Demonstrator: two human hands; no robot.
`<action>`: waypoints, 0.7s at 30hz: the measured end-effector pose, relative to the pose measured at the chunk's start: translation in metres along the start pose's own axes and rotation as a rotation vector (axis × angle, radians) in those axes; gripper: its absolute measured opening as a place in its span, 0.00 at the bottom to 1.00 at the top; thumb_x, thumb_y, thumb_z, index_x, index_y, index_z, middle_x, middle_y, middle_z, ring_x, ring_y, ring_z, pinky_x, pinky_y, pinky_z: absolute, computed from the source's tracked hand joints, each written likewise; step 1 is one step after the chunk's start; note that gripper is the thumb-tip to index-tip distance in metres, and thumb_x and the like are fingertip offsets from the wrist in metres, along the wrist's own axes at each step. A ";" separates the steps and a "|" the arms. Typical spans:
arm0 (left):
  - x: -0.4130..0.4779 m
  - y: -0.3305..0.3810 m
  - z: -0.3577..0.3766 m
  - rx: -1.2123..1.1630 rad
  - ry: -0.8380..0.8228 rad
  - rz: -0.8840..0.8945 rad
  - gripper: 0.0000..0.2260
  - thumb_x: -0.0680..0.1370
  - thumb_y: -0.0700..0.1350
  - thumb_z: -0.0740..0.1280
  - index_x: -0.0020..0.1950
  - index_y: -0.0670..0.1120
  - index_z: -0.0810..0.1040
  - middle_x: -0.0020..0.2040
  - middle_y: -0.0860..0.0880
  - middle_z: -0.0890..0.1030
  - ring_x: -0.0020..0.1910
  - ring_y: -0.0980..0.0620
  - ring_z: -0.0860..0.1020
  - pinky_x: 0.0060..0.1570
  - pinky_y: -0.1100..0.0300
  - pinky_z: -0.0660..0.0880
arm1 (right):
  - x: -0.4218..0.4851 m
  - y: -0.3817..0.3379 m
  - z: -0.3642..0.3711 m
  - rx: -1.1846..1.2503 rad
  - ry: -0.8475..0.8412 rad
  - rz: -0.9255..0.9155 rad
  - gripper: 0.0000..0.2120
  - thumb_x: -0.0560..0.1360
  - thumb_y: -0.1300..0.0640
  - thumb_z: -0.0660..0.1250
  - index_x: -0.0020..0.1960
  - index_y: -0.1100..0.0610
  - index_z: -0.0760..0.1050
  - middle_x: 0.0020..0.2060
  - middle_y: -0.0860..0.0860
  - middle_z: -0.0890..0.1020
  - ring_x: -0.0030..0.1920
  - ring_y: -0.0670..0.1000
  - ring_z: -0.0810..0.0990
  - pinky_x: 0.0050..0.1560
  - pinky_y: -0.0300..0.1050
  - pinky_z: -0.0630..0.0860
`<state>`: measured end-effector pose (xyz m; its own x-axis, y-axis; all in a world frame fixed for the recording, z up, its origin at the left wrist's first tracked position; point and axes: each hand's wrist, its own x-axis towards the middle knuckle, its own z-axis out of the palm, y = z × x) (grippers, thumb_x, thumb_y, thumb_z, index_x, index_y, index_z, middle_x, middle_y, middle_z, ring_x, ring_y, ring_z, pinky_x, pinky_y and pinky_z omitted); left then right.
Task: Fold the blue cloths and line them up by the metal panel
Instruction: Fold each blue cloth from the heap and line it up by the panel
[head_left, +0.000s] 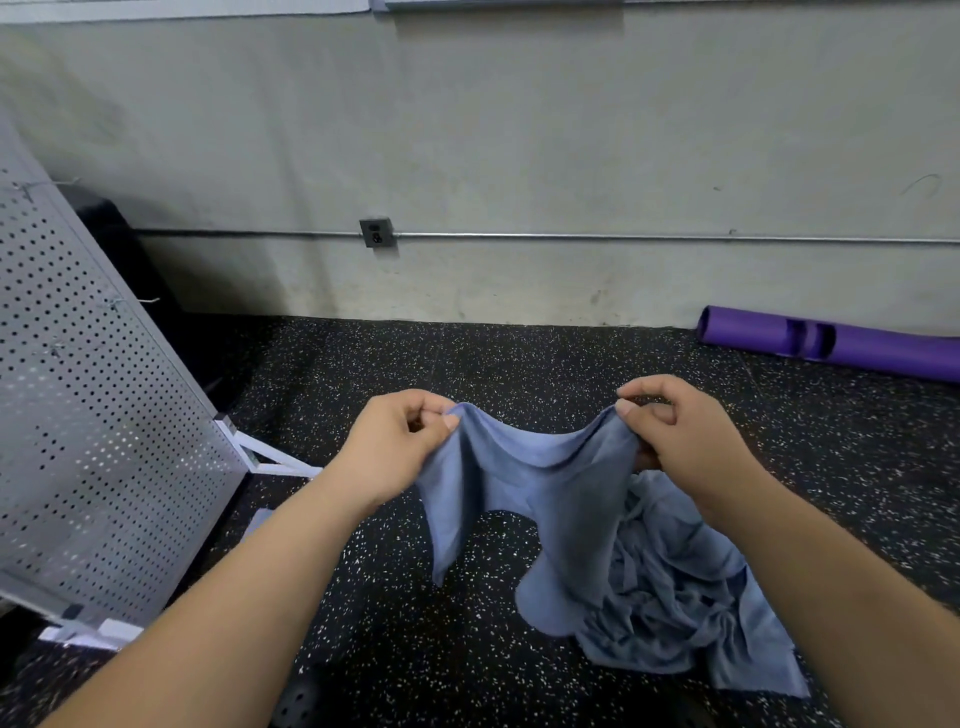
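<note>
Hanging between two bare hands, a blue cloth (550, 493) sags in the middle above the speckled black floor (467, 364). The left grip (395, 447) pinches the cloth's upper left corner between thumb and curled fingers. The right grip (680, 441) pinches the upper right corner the same way, so the top edge dips between them. The cloth's left side hangs free, and its right side drops to the floor beside a heap of blue cloths (675, 613). That heap lies crumpled under the right forearm. To the left stands the metal panel (93, 415), full of small holes and leaning on a white frame (270, 457), apart from the heap. A purple roller (831, 345) lies at the foot of the pale wall (519, 130) on the far right. A wall socket (376, 232) sits on a thin pipe (623, 238) running along that wall.
</note>
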<state>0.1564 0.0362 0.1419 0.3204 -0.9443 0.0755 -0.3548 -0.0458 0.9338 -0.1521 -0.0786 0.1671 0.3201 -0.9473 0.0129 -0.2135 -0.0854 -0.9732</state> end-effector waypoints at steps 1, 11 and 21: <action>-0.001 0.002 0.005 0.004 -0.011 0.013 0.04 0.82 0.43 0.74 0.54 0.52 0.87 0.44 0.41 0.86 0.40 0.53 0.77 0.44 0.55 0.75 | -0.001 -0.002 0.003 0.021 -0.024 -0.004 0.05 0.83 0.64 0.69 0.57 0.58 0.81 0.29 0.53 0.78 0.32 0.49 0.78 0.37 0.48 0.84; -0.014 0.012 0.044 0.164 -0.198 0.147 0.11 0.81 0.40 0.73 0.54 0.57 0.87 0.44 0.46 0.84 0.37 0.54 0.75 0.40 0.55 0.75 | -0.008 -0.015 0.028 0.110 -0.143 -0.113 0.07 0.84 0.63 0.69 0.56 0.55 0.84 0.43 0.63 0.86 0.41 0.55 0.83 0.47 0.57 0.82; -0.027 0.021 0.067 0.284 -0.179 0.297 0.13 0.76 0.52 0.80 0.60 0.54 0.86 0.55 0.58 0.81 0.59 0.59 0.80 0.60 0.60 0.75 | -0.010 -0.020 0.035 0.106 -0.149 -0.189 0.08 0.83 0.64 0.69 0.57 0.54 0.84 0.46 0.55 0.88 0.48 0.53 0.87 0.53 0.52 0.83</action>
<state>0.0810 0.0390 0.1364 0.0203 -0.9703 0.2409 -0.6438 0.1716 0.7457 -0.1190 -0.0568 0.1780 0.4788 -0.8612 0.1705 -0.0417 -0.2163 -0.9754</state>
